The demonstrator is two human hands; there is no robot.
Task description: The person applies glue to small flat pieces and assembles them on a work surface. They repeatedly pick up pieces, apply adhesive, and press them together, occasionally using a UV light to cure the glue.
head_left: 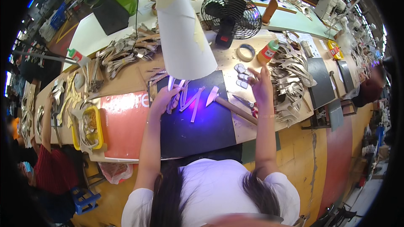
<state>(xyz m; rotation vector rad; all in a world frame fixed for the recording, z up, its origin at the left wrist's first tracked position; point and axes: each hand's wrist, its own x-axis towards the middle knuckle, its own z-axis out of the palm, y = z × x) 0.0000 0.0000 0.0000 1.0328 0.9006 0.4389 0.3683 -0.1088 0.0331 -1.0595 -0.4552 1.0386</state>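
Observation:
My left hand (166, 100) is closed round a small bundle of narrow, pale strips (170, 85) above the black mat (193, 136). Beside it, several loose strips (195, 106) lie on the mat under a violet glow. My right hand (262, 87) is raised on the right with its fingers apart, close to a few small white pieces (241, 75); nothing shows in its grasp. Between my hands a hammer (236, 110) rests with its pale head on the mat. A cutting tool with red handles (248, 104) lies by my right wrist.
A large white cone (185, 38) hangs over the mat. Behind are a black fan (230, 17), a tape roll (245, 53) and an orange, green-capped bottle (268, 52). Pale cut strap pieces (292, 69) pile up at right. A yellow basket (100, 131) and a co-worker's arm (46, 122) are left.

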